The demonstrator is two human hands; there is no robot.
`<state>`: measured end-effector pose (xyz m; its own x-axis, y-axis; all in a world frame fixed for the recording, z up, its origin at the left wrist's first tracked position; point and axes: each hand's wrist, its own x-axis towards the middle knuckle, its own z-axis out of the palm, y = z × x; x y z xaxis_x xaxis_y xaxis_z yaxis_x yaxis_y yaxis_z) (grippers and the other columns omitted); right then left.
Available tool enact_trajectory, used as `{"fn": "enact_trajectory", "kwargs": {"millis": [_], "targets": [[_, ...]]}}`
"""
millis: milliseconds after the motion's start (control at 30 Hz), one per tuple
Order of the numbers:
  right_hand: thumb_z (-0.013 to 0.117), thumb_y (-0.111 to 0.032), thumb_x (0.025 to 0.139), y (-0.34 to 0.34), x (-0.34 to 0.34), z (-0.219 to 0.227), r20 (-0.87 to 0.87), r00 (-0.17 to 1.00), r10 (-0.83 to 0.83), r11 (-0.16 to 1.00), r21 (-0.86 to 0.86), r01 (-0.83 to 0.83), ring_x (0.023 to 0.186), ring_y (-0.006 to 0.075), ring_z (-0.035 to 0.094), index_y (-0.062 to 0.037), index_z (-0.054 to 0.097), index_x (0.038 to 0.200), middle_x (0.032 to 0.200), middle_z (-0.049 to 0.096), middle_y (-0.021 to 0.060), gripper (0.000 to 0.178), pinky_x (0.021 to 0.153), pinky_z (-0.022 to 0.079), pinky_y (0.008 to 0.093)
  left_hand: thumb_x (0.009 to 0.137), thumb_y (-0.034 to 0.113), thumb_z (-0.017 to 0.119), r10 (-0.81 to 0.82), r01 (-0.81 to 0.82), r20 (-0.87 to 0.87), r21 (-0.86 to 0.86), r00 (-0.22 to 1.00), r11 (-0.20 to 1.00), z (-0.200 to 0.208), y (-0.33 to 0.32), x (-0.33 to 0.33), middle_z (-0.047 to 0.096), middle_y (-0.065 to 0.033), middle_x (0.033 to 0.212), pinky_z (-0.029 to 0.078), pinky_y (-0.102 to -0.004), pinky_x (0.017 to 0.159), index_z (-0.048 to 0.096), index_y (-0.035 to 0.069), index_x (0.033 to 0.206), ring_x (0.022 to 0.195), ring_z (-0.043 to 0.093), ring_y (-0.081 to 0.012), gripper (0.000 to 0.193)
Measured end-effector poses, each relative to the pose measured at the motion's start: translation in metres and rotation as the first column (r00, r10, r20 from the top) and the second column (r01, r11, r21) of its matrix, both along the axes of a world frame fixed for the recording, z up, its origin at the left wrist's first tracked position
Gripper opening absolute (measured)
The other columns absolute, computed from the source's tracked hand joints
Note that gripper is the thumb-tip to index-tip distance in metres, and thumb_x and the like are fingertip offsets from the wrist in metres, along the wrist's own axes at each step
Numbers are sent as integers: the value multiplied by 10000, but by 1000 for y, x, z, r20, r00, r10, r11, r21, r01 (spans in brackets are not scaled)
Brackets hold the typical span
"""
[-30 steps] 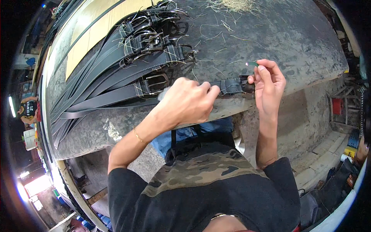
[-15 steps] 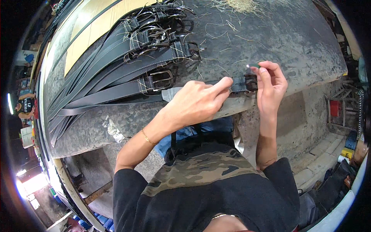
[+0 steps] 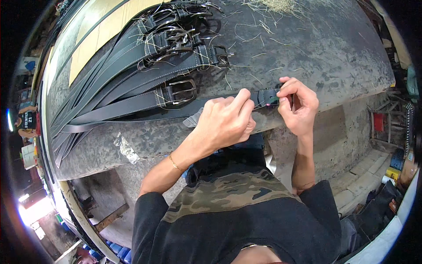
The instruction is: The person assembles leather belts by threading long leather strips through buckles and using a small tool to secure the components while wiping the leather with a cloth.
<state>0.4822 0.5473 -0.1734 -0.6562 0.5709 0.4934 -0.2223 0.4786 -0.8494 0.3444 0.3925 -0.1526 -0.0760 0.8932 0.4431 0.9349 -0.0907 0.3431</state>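
Camouflage and black fabric of your shirt (image 3: 228,207) fills the lower middle of the frame, nearest the camera. Above it, your left hand (image 3: 225,121) sits at the centre, fingers curled down and pressing on a black belt strap (image 3: 263,96) at the near edge of the grey tabletop (image 3: 334,53). A thin gold bracelet (image 3: 176,163) circles that wrist. Just to the right, your right hand (image 3: 299,105) pinches the end of the same strap between thumb and fingertips, closed on it. Left of your hands, the strap runs on beside a belt with a large metal buckle (image 3: 178,91). Farther up, toward the upper left, a pile of black belts (image 3: 145,53) fans across the tabletop, buckles bunched together. Dry straw bits (image 3: 272,6) lie scattered near the top edge.
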Motion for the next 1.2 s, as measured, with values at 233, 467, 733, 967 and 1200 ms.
{"fn": "enact_trajectory", "kwargs": {"millis": [233, 467, 733, 967, 1200], "targets": [[603, 86, 652, 1, -1, 3, 50, 999, 13, 993, 114, -18, 493, 109, 443, -15, 599, 732, 631, 539, 29, 129, 928, 493, 370, 663, 54, 663, 2, -3, 24, 44, 1000, 999, -3, 1, 0, 559, -80, 852, 463, -350, 459, 557, 38, 765, 502, 572, -226, 147], [607, 76, 643, 2, 0, 2, 67, 998, 11, 989, 146, -20, 490, 119, 441, -19, 601, 732, 620, 525, 27, 130, 918, 497, 386, 659, 51, 662, -4, 4, 33, 26, 999, 1000, -5, 0, 0, 558, -84, 864, 467, -356, 465, 560, 38, 773, 510, 577, -226, 154], [609, 73, 642, 2, -1, 2, 77, 997, 18, 988, 153, -29, 488, 122, 446, -19, 603, 733, 618, 523, 29, 130, 928, 494, 392, 648, 46, 663, -24, 23, 35, 46, 999, 999, -5, 1, -1, 557, -84, 863, 464, -349, 456, 559, 39, 771, 501, 571, -226, 162], [604, 74, 659, 2, 0, 3, 73, 997, 33, 992, 121, -41, 496, 108, 450, -16, 604, 737, 620, 524, 24, 119, 949, 489, 399, 638, 39, 663, -31, 27, 43, 93, 999, 995, -6, 0, -1, 564, -81, 865, 463, -341, 450, 563, 39, 771, 490, 563, -218, 166], [598, 103, 701, -1, -3, 1, 37, 998, -47, 998, -36, 48, 524, 72, 456, -4, 612, 764, 632, 522, 10, 125, 968, 484, 381, 625, 75, 668, -55, 51, 35, 110, 998, 993, -1, -2, -2, 508, -92, 830, 488, -333, 481, 519, 22, 722, 568, 585, -201, 186]]}}
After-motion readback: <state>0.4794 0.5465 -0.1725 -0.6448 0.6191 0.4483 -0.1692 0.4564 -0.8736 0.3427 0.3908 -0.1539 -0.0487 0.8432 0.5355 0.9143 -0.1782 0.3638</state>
